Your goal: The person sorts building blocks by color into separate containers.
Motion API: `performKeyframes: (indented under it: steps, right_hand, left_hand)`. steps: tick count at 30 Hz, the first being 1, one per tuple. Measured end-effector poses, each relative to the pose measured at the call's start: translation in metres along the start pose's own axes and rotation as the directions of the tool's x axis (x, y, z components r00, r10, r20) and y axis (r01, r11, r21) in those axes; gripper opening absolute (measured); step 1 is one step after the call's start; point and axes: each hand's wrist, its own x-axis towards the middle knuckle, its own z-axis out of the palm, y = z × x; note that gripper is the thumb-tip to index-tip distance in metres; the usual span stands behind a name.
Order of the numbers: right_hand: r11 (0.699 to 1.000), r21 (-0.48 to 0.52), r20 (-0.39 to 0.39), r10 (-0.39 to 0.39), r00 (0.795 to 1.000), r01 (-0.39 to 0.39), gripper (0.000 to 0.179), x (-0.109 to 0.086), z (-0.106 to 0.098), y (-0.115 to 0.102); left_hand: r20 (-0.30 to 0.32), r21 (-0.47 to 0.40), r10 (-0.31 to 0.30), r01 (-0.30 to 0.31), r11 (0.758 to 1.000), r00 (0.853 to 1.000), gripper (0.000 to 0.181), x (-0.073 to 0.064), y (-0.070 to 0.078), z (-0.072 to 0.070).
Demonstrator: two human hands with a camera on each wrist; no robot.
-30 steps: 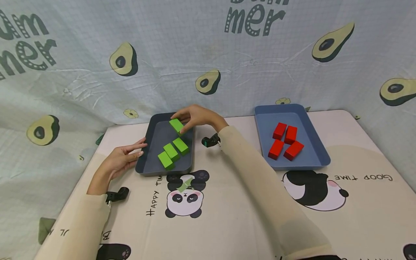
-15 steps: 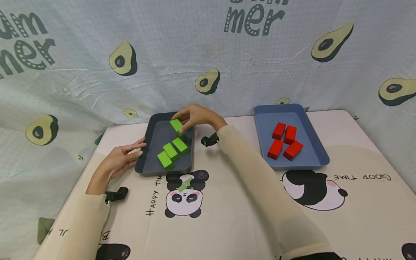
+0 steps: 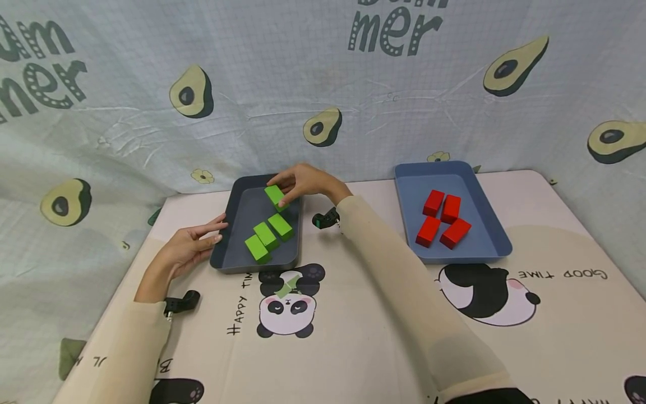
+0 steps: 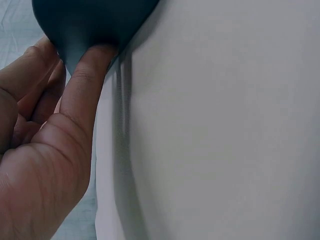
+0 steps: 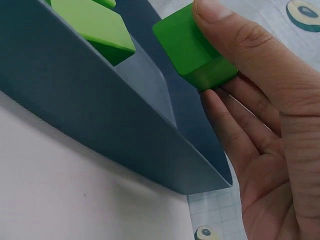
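Between its thumb and fingers, my right hand (image 3: 309, 180) pinches a green block (image 3: 273, 194) over the far right part of a dark grey tray (image 3: 242, 210). The right wrist view shows this green block (image 5: 182, 47) held beside the tray's wall (image 5: 105, 105). Three more green blocks lie inside in a slanting row: the nearest green block (image 3: 258, 250), the middle one and the right one. My left hand (image 3: 184, 252) touches the tray's left side with extended fingers. In the left wrist view the thumb (image 4: 82, 87) rests against the tray's outer wall (image 4: 95, 22).
At the right stands a blue tray (image 3: 487, 235) with several red blocks (image 3: 428, 232) grouped inside. A panda-print cloth (image 3: 353, 336) covers the table, and an avocado-print sheet (image 3: 262, 62) hangs behind and at the sides. Black wrist devices (image 3: 181, 302) sit on both wrists.
The held green block has shifted very slightly to the right with my right hand. Left hand, trays and other blocks stay as they were.
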Motion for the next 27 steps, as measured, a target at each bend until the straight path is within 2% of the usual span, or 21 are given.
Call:
performKeyframes:
  steps: [11,27]
  right_hand:
    - [0.999,-0.042,-0.006,0.006,1.000,-0.006,0.063,-0.0022,-0.0004,0.0020]
    - [0.999,-0.043,-0.003,0.014,1.000,-0.014,0.063,-0.0023,0.0025,0.0074]
  left_hand:
    - [-0.003,-0.008,0.008,-0.008,1.000,1.000,0.067,0.0016,-0.0017,-0.0004]
    - [-0.013,0.007,0.010,-0.010,1.000,1.000,0.066,0.0008,-0.0025,-0.0004]
